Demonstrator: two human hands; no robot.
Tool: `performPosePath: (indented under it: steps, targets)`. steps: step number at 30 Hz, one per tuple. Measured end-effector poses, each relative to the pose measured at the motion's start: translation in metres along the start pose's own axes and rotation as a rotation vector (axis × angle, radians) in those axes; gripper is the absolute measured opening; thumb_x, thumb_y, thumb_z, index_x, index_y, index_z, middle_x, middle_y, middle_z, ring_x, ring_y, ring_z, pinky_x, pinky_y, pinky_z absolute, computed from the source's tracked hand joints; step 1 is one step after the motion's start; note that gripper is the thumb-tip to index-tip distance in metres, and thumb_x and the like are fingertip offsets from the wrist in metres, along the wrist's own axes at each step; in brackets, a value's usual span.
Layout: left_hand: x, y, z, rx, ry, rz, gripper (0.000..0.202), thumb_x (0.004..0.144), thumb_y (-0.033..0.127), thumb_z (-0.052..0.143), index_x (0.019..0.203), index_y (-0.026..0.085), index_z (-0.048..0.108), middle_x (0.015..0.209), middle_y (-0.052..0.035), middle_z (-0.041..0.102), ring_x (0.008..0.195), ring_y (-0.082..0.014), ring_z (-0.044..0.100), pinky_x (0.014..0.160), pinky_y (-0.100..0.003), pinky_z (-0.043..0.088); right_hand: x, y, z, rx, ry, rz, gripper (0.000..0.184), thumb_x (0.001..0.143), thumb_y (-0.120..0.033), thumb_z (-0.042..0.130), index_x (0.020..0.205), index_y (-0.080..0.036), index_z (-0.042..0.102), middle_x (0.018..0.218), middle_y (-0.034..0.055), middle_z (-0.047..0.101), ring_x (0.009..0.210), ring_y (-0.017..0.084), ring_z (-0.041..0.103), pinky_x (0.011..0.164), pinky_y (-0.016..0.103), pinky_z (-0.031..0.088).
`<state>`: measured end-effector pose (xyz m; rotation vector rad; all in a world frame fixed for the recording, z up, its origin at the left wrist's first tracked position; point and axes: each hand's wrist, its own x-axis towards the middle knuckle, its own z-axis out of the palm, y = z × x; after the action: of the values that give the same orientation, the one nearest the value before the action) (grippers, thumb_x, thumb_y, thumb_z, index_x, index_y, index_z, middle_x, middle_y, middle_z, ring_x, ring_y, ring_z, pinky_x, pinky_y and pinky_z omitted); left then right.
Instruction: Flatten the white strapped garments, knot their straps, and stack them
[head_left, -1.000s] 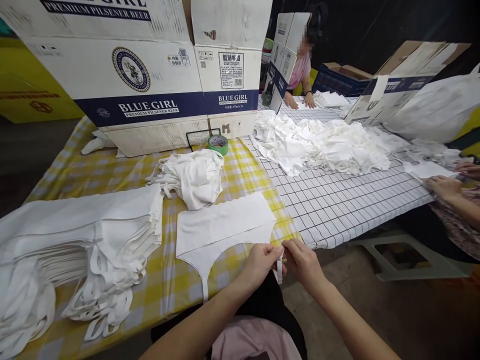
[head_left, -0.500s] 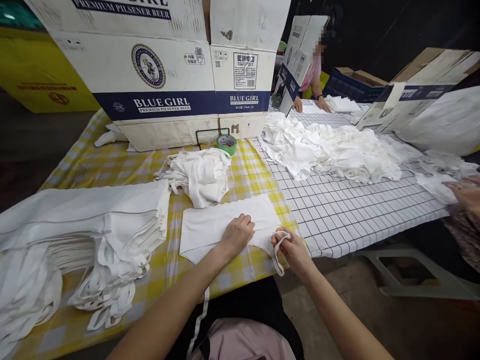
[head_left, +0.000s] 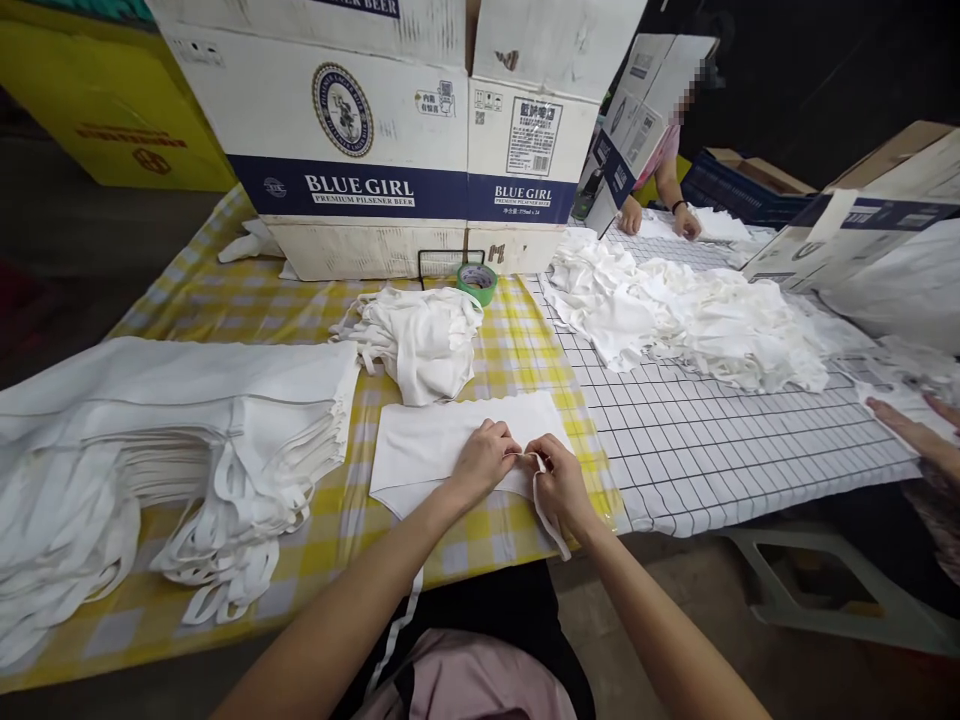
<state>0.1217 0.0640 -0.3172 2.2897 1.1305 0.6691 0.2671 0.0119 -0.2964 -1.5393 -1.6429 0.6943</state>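
Small garment piecework workshop. A long worktop [head_left: 675,440] under checked covers carries a stack of cut white fabric pieces [head_left: 187,430] left of the fingers [head_left: 499,445] and a loose heap [head_left: 690,310] beyond them to the right. Reused beer cartons [head_left: 360,130] stand beyond. A co-worker's hand [head_left: 907,425] works far right.

Person observed: left hand [head_left: 486,462] and right hand [head_left: 559,485] bare, forearms uncovered to frame edge. Pink garment [head_left: 487,690] at lower centre, with black fabric [head_left: 517,600] above it.
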Motion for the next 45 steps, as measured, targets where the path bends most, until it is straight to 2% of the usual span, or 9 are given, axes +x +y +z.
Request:
performPosePath:
  steps: [4,10,15,26,35,39,45]
  targets:
    - [0.002,-0.003,0.000,-0.049,-0.024,-0.026,0.013,0.080,0.023,0.057,0.077,0.021,0.069,0.078,-0.0025,0.057,0.080,-0.0162,0.047,0.072,-0.027,0.042,0.014,0.003,0.000,-0.042,-0.068,-0.024,0.015,0.072,-0.011,0.041,0.070,-0.019,0.053,0.071,-0.0002,0.053,0.065,0.013,0.045,0.059,0.024,0.034]
    - [0.005,-0.008,0.005,-0.067,-0.047,-0.080,0.015,0.079,0.027,0.057,0.068,0.020,0.066,0.076,-0.0018,0.056,0.081,-0.0164,0.047,0.067,-0.025,0.039,0.032,0.012,-0.008,-0.042,-0.262,0.017,0.012,0.069,-0.016,0.046,0.072,-0.019,0.057,0.070,-0.0003,0.055,0.064,0.013,0.046,0.062,0.025,0.037]
    - [0.005,-0.010,0.008,-0.057,-0.050,-0.092,0.024,0.080,0.034,0.055,0.063,0.019,0.062,0.074,-0.0020,0.054,0.080,-0.0164,0.047,0.058,-0.024,0.035,0.039,0.016,-0.010,-0.064,-0.366,0.008,0.014,0.069,-0.016,0.045,0.072,-0.019,0.058,0.070,-0.0008,0.056,0.065,0.013,0.047,0.062,0.025,0.038]
    - [0.003,-0.010,0.006,-0.093,-0.034,-0.081,0.022,0.080,0.031,0.053,0.063,0.018,0.062,0.073,-0.0024,0.055,0.081,-0.0166,0.047,0.061,-0.023,0.037,0.041,0.008,-0.010,-0.202,-0.345,-0.150,0.021,0.063,-0.005,0.040,0.068,-0.020,0.055,0.070,-0.0008,0.052,0.060,0.012,0.043,0.055,0.023,0.033]
    - [0.001,-0.009,0.003,-0.110,-0.044,-0.100,0.021,0.079,0.031,0.054,0.066,0.018,0.063,0.076,-0.0032,0.057,0.083,-0.0172,0.048,0.065,-0.024,0.039,0.039,0.012,-0.008,-0.199,-0.335,-0.150,0.019,0.070,-0.007,0.043,0.070,-0.020,0.057,0.070,-0.0008,0.052,0.061,0.012,0.044,0.057,0.023,0.034]
    - [0.002,-0.009,0.003,-0.125,-0.046,-0.120,0.019,0.078,0.031,0.056,0.067,0.018,0.062,0.078,-0.0031,0.058,0.084,-0.0173,0.049,0.068,-0.024,0.040,0.038,0.010,-0.007,-0.271,-0.323,-0.207,0.021,0.070,-0.005,0.042,0.072,-0.020,0.056,0.071,-0.0008,0.052,0.060,0.011,0.044,0.056,0.023,0.033]
    - [0.002,-0.008,0.003,-0.151,-0.046,-0.142,0.016,0.076,0.030,0.058,0.068,0.018,0.064,0.076,-0.0027,0.059,0.083,-0.0176,0.049,0.067,-0.024,0.040,0.034,0.015,-0.007,-0.414,-0.310,-0.297,0.020,0.078,-0.007,0.038,0.075,-0.019,0.054,0.076,0.0008,0.052,0.061,0.011,0.045,0.056,0.022,0.033]
